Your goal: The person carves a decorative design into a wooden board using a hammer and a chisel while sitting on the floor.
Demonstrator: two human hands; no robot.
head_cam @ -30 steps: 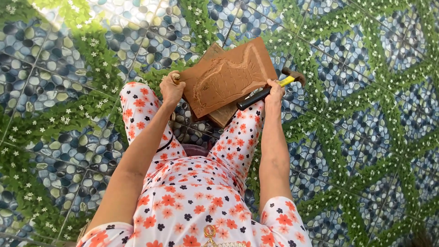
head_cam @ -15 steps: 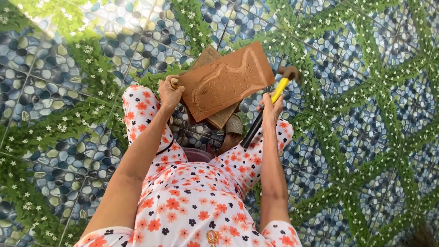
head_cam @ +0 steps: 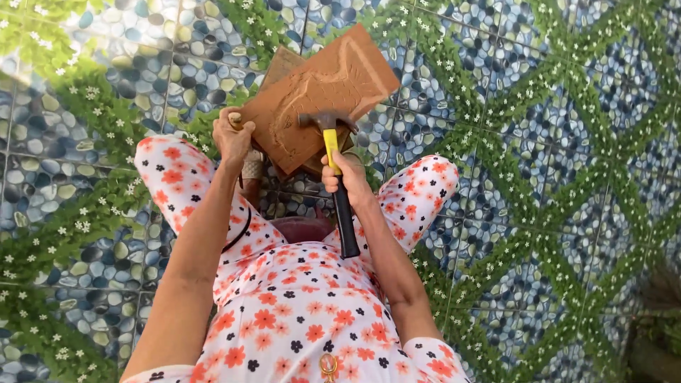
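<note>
Floor [head_cam: 553, 142]: pebble-and-vine patterned tiles filling the frame.
Board [head_cam: 323, 92]: carved brown wood, upper centre.
Right hand [head_cam: 342, 174]: gripping yellow-black hammer [head_cam: 333, 159].
Left hand [head_cam: 233, 136]: closing around a small wooden tool [head_cam: 235, 119].

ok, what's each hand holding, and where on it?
Right hand: yellow-and-black-handled claw hammer, gripped mid-handle. Left hand: a small wooden-handled tool, mostly hidden, at the carved brown wooden board.

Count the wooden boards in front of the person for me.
2. The carved board lies on top, under the hammer held in the right hand. A second board sticks out beneath it at its far edge. More could be hidden underneath.
</note>
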